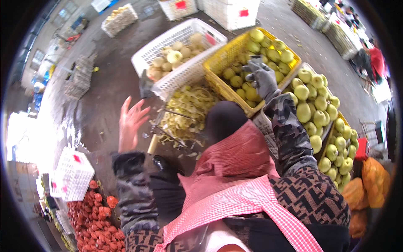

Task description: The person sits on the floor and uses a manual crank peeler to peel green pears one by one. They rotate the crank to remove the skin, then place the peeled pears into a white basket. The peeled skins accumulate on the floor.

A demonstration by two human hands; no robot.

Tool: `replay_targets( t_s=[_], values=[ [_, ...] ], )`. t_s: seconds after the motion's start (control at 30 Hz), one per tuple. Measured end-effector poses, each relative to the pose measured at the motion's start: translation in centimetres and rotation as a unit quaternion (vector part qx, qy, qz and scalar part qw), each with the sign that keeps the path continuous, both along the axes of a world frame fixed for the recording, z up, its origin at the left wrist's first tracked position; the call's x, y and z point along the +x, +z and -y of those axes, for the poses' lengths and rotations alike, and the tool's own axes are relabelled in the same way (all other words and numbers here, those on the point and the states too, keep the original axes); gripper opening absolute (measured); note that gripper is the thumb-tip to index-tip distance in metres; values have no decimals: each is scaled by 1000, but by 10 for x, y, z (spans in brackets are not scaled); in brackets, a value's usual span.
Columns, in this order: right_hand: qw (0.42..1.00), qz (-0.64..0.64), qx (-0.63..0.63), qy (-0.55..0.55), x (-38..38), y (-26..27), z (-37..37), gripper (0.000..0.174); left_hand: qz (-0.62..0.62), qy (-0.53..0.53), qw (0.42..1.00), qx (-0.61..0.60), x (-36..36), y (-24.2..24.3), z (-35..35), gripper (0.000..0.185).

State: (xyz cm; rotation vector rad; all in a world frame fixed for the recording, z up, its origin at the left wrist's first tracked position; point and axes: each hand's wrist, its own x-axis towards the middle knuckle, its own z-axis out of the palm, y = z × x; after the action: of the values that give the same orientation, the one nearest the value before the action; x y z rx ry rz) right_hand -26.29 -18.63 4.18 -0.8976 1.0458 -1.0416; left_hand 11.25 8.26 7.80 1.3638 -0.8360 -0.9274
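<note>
My left hand [133, 124] is bare and raised over the floor, fingers apart, with nothing in it. My right hand [263, 78], in a grey glove, is above a yellow plastic crate [220, 77] of yellow-green fruit [274, 55], likely apples or pears. A small dark tool with a flat metal part [256, 59] juts from its fingers; its exact kind is unclear. Left of that crate stands a white plastic crate [179, 77] of peeled fruit [174, 56]. A heap of peelings [189, 110] lies before my knee, behind a thin metal rod frame [168, 130].
Crates of unpeeled fruit [315, 100] stand close by my right arm. Orange sacks [374, 182] lie at the lower right. At the lower left are a red heap [94, 220] and white crates [74, 173]. More crates [231, 14] stand ahead. A person in red [376, 61] is far right.
</note>
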Motion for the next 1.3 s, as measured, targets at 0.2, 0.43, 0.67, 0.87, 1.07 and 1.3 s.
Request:
replay_targets(
  t_s=[0.2,0.43,0.67,0.87,1.07,1.3],
  values=[
    [965,-255,50,17,-85,-73,72,26,243,-15,925,292,28,-71,-41,101],
    [568,-752,-58,329,-2,-183,125,42,187,-123,871,436,23,-148,-48,50],
    [621,-725,-14,299,8,-218,137,42,241,-45,868,431,19,-174,-52,25],
    [718,-646,0,258,-4,-219,133,42,437,-12,795,421,14,-172,-43,28],
    [892,-409,42,186,10,-183,132,43,481,38,782,394,3,-159,-42,20],
    [975,86,52,200,87,-89,73,43,475,51,787,390,4,-159,-40,16]
  ],
)
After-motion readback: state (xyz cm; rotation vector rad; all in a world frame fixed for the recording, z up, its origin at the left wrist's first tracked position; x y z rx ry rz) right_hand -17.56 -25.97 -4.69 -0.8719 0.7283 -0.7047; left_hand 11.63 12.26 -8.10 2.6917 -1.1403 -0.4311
